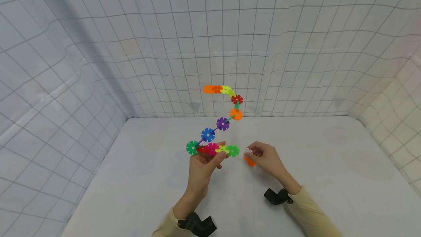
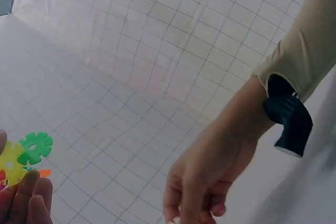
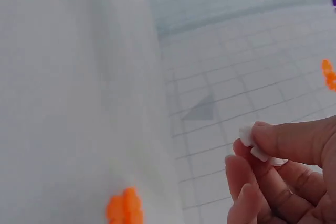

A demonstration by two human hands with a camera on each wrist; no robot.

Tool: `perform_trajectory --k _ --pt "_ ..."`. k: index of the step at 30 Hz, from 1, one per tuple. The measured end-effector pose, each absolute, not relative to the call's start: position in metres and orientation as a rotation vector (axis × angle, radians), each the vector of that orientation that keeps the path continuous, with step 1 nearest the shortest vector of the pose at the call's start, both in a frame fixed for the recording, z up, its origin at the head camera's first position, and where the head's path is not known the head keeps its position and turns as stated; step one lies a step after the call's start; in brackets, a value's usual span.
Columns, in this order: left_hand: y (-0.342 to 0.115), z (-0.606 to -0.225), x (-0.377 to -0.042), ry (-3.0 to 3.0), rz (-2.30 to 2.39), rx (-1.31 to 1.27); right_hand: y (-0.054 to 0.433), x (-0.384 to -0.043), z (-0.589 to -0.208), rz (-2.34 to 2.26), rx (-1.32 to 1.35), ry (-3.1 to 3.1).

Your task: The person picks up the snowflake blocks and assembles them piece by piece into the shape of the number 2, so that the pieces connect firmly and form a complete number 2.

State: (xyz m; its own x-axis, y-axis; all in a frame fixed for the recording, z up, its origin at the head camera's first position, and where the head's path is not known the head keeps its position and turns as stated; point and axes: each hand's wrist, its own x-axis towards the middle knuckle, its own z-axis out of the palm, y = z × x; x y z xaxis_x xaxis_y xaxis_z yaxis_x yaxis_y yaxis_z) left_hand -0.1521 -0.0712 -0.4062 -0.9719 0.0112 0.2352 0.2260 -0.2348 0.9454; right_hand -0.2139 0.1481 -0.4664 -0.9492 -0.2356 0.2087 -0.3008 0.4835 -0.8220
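My left hand (image 1: 200, 173) pinches the lower row of a chain of notched plastic discs, thumb over a yellow disc (image 1: 222, 149). A green disc (image 1: 233, 151) forms the row's right end. From the left end the chain climbs through blue (image 1: 208, 135) and purple (image 1: 223, 123) discs, then bends back to an orange disc (image 1: 208, 89) at its far tip. Just right of the green end, my right hand (image 1: 268, 159) pinches a white disc (image 3: 259, 152) between thumb and fingers, apart from the chain. Loose orange discs (image 3: 125, 207) show below that hand.
A white table (image 1: 148, 138) spreads under both hands. Grid-patterned white sheets (image 1: 210, 43) hang behind it and on both sides. Each wrist wears a black camera mount, such as the right one (image 1: 277, 196).
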Motion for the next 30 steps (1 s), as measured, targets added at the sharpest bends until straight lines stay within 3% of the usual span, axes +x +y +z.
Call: perform_trajectory --k 9,18,30 --pt "-0.07 -0.404 -0.151 -1.877 -2.339 -0.296 0.156 -0.18 -0.405 2.219 0.548 -2.252" --pt "-0.07 -0.404 -0.149 -1.887 -2.376 -0.287 0.155 -0.154 -0.387 2.266 0.617 -2.198" --pt "-0.068 -0.404 -0.148 -1.92 -2.406 -0.322 0.153 -0.145 -0.382 2.369 0.71 -2.165"
